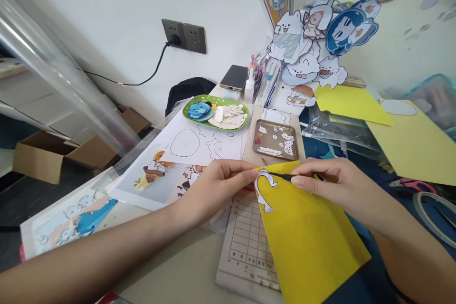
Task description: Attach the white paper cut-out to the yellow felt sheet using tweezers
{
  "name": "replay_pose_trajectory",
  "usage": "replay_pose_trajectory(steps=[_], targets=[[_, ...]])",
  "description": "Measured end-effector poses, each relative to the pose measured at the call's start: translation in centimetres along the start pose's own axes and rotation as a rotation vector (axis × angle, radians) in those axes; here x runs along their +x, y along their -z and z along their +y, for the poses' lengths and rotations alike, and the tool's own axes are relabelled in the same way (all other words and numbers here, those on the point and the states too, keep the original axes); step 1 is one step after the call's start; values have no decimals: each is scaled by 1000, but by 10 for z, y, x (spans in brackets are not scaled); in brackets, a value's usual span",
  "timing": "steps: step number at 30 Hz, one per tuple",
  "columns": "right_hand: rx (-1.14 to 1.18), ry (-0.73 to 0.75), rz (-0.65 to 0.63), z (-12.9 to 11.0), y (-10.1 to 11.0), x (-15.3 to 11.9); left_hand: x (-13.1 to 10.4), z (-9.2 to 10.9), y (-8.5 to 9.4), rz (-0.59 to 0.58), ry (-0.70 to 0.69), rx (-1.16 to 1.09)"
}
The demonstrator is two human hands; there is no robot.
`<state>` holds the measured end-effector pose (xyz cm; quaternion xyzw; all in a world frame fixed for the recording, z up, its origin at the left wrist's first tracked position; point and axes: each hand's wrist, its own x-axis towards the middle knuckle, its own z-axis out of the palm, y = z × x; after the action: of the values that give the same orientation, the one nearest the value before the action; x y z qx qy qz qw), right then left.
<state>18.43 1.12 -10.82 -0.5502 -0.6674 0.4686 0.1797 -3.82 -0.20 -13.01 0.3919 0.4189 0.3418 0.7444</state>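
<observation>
In the head view my left hand (223, 183) pinches the top left corner of a yellow sheet (313, 237), thumb on top. A curved white paper cut-out (262, 190) lies against the sheet's upper left edge, beside my left thumb. My right hand (326, 180) is closed around slim black tweezers (281, 175), whose tips touch the cut-out near its top. Fingers of the right hand also rest at the sheet's upper edge. Beneath the sheet, a pad with a printed grid (249, 242) is partly covered.
Beyond my hands stand a brown tray (294, 156) of small paper pieces and a green tray (185, 113) of blue and white scraps. Outline drawings (185, 143) lie left. Pink-handled scissors (413, 184) and a tape roll (422, 211) are at right. A phone (234, 77) lies behind.
</observation>
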Motion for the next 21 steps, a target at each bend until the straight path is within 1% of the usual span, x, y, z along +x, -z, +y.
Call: replay_pose_trajectory(steps=[5, 10, 17, 21], targets=[[14, -13, -6, 1, 0, 0, -1, 0, -1, -6, 5, 0], [12, -2, -17, -1, -1, 1, -1, 0, -1, 23, 8, 43], [1, 5, -34, -2, 1, 0, 0, -4, 2, 33, -24, 152], [-6, 15, -42, -2, 2, -1, -1, -5, 3, 44, -19, 208]])
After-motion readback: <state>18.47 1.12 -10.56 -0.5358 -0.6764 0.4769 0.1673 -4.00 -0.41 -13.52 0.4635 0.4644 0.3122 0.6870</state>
